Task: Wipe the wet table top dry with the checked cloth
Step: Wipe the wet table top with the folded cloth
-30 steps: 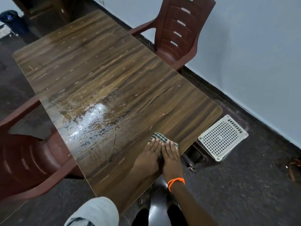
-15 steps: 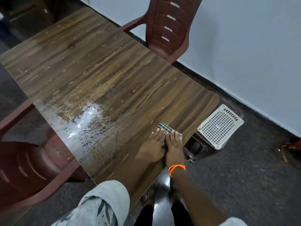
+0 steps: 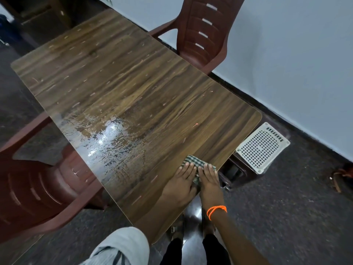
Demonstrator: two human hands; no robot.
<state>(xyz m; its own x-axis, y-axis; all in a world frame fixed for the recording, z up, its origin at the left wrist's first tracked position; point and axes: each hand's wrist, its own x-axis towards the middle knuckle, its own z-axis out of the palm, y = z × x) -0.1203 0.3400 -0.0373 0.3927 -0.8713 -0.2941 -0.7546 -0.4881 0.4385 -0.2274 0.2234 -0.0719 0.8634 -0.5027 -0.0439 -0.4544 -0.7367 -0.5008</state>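
With left hand [image 3: 182, 183] and right hand [image 3: 209, 180] pressing flat, straight fingers on the checked cloth [image 3: 198, 164] at the table top [image 3: 152, 88] near edge, wiping is under way; next, push toward the wet patch [image 3: 108, 140].

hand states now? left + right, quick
Left hand: open, fingers straight, pressing flat on the checked cloth.
Right hand: open, fingers straight, pressing flat on the same cloth beside the left.
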